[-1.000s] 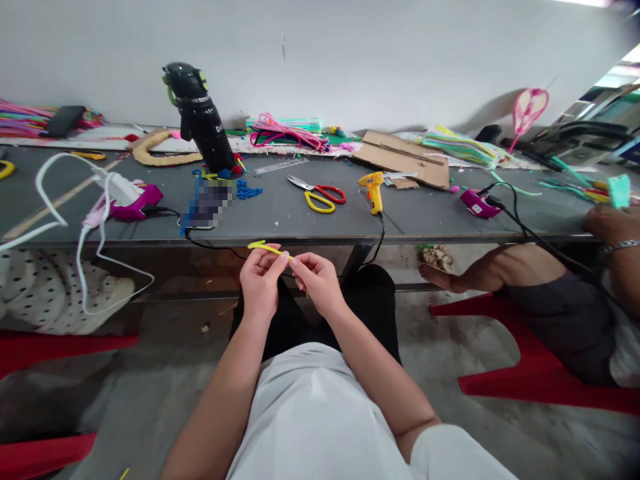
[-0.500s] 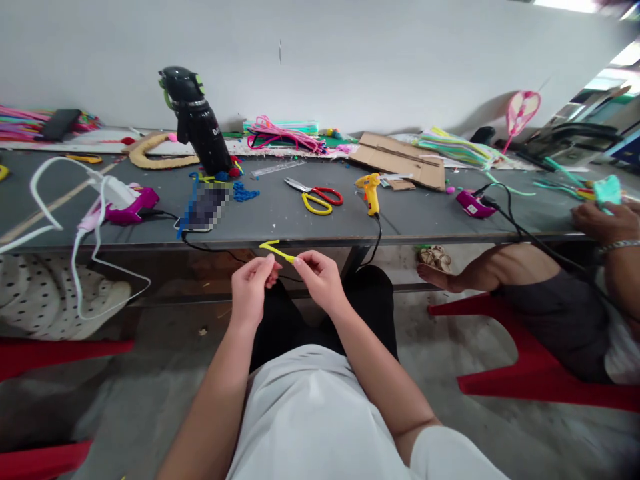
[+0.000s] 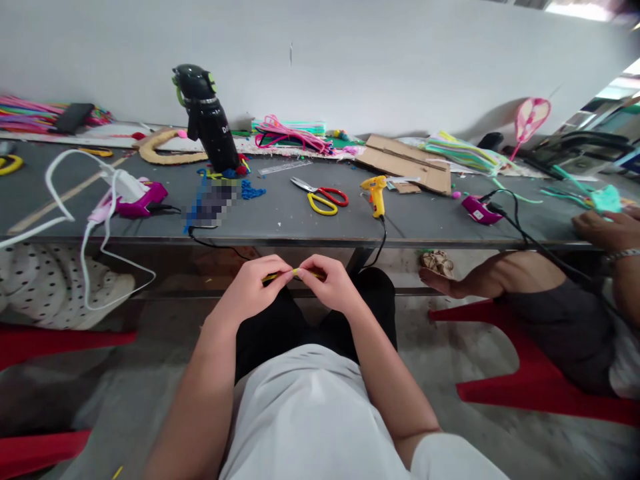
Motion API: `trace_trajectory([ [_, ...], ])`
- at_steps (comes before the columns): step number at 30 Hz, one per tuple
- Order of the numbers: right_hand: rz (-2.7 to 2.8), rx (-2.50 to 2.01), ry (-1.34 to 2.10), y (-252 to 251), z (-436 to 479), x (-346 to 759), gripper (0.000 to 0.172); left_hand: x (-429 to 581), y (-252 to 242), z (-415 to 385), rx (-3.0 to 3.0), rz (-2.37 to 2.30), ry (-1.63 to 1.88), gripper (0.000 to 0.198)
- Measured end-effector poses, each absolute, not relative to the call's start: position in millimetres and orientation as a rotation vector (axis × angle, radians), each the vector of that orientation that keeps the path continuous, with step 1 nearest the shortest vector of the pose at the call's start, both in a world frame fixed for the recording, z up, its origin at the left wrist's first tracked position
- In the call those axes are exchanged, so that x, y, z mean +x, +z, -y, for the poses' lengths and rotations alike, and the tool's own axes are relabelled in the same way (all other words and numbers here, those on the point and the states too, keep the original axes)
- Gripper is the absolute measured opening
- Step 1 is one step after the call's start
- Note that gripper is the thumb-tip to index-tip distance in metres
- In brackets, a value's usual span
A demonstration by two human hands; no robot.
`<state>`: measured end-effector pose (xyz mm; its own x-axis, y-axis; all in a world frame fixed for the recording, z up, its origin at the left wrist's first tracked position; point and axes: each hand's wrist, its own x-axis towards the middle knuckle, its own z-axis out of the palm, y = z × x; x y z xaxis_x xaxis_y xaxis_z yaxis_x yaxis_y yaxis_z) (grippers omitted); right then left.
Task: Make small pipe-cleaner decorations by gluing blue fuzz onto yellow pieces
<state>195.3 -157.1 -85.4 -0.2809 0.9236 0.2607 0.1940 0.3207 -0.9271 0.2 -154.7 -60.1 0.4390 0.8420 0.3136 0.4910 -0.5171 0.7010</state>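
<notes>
The gray tabletop [image 3: 330, 228] ran across in front of me, its things lying as they had half a second earlier. Along its front edge a bare band stayed free, on the near side of everything set down. My black trousers [image 3: 373, 310] showed below that edge, and the black bottle [image 3: 213, 137] stood farther back to the left. My left hand [image 3: 256, 288] and right hand [image 3: 329, 285] were over my lap, just short of the edge, with clear air on either outer side. Half a second before, only my right fingers had plainly gripped; now both sets were pinching, thumb tips almost meeting. The scissors [image 3: 320, 197] and yellow glue gun [image 3: 376, 193] lay beyond, its cord [image 3: 383, 248] dropping over the edge to my right. Between my fingers was the yellow strip [image 3: 295, 272], thin and bright, showing only in short bits; its bent end, visible earlier, was now hidden from me.
</notes>
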Motion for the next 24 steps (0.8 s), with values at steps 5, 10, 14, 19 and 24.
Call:
trace_trajectory([
  [5,1.609,-0.963,1.122,-81.8,155.9,194.3,0.026,3.9,-65.7,161.6,1.877,-1.157,0.951,0.023],
  [10,1.468,-0.98,1.267,-78.0,154.9,192.8,0.031,7.7,-75.8,162.1,1.682,-1.15,1.101,0.021],
  [14,1.455,-0.986,1.326,-78.2,155.2,191.3,0.033,11.3,-76.0,162.2,1.677,-1.14,1.129,0.018],
  [19,1.546,-0.986,1.183,-81.0,155.9,188.4,0.028,15.3,-77.8,161.7,1.64,-1.143,1.141,0.017],
  [24,1.585,-0.951,1.168,-78.3,154.9,189.4,0.028,13.8,-86.0,157.3,1.362,-1.039,1.108,0.02],
])
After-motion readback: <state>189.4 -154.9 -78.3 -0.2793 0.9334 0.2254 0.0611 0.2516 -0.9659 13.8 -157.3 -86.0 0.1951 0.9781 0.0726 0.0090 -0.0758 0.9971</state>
